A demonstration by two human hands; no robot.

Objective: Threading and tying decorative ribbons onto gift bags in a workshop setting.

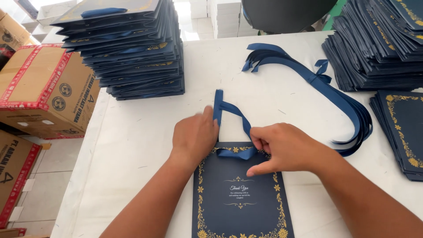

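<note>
A flat navy paper bag [240, 194] with gold floral edging lay at the near edge of the bench [145, 132], which was covered in white. A navy ribbon [231, 117] ran through the bag's top edge and looped up away from it toward the middle of the bench.

The left hand [194, 136] rested at the bag's top left corner, its grip clenched on the upright end of the ribbon near the fingertips. The right hand [282, 147] sat on the bag's top right part, its grip pinching the other run of the ribbon between thumb and forefinger, the thumb pressing down on the bag's face.

A bundle of spare navy ribbons [335, 94], tied together partway along, curved across the right half of the bench. A tall stack of finished bags [132, 48] stood at the far left corner, another stack [379, 44] at the far right, and a lower pile [403, 132] at the right edge. Cardboard boxes [44, 88] stood on the floor beside the left edge.
</note>
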